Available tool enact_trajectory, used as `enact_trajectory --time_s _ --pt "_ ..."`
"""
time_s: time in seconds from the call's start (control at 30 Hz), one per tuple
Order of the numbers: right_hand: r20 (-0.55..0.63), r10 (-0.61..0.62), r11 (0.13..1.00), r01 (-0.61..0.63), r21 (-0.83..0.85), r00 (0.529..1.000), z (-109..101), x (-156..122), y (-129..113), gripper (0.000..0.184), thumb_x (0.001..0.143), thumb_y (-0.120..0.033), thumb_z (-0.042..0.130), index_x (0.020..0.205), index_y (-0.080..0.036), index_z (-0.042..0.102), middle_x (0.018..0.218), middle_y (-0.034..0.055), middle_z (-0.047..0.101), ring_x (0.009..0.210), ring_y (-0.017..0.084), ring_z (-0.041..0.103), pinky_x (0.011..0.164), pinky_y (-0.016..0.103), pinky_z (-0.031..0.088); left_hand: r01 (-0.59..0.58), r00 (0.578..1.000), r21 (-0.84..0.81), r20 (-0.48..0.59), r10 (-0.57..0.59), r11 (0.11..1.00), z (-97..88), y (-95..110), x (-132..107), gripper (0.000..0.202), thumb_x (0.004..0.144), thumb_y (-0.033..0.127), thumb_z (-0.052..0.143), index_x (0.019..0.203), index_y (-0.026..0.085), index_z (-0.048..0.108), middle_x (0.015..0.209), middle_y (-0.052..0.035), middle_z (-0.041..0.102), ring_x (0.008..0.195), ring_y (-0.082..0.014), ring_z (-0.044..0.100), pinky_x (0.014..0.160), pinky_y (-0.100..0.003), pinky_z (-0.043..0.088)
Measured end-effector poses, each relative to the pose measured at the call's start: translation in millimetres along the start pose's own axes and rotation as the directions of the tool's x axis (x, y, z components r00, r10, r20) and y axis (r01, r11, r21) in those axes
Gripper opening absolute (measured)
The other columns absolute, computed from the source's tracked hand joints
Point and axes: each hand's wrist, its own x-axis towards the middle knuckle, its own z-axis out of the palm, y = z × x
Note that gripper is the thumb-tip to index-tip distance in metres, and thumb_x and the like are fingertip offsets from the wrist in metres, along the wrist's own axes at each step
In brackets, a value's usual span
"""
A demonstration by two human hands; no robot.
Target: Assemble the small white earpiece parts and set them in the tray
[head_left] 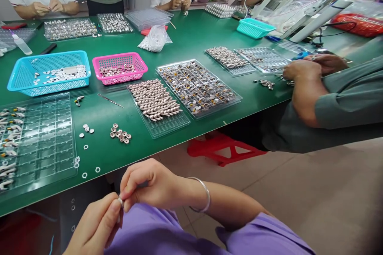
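Note:
Close to my lap, below the table edge, my left hand (98,219) pinches a small silvery earbud part (121,202) between thumb and fingers. My right hand (149,185), with a bangle on its wrist, is closed on the same part from the other side. Fingers cover most of the piece, so its exact shape is hidden. On the table ahead lie a cluster of round metallic caps (121,134), several small white discs (86,128) and thin white rings (97,169). A pair of tweezers (110,100) rests behind them.
A clear compartment tray (48,139) holds earbud pieces at left. Blue basket (49,87), pink basket (119,57) and trays of earbud parts (154,99) stand on the green table (185,51). A co-worker's arm (311,91) works at right, above a red stool (224,149).

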Motion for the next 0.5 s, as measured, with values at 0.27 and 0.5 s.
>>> enact_trajectory --time_s 0.27,0.5 --pt "0.044 0.220 0.964 -0.224 0.146 0.974 2 0 13 0.030 0.074 -0.038 0.077 0.064 -0.014 0.062 0.070 0.0038 0.066 0.063 0.012 0.065 0.059 0.022 0.054 0.213 0.974 -0.161 -0.038 -0.222 0.964 8.7 4 4 0.060 0.076 0.074 0.055 0.058 0.018 0.049 0.047 0.0067 0.039 0.041 -0.0052 0.032 0.042 -0.021 0.022" --pt "0.089 0.287 0.931 -0.300 0.207 0.954 -1 1 15 0.027 0.071 -0.035 0.079 0.064 -0.015 0.062 0.070 0.0028 0.066 0.064 0.012 0.064 0.060 0.022 0.054 0.276 0.960 -0.153 -0.010 -0.281 0.949 10.1 10 3 0.062 0.071 0.078 0.057 0.062 0.017 0.054 0.046 0.0064 0.041 0.039 -0.0052 0.034 0.041 -0.019 0.023"
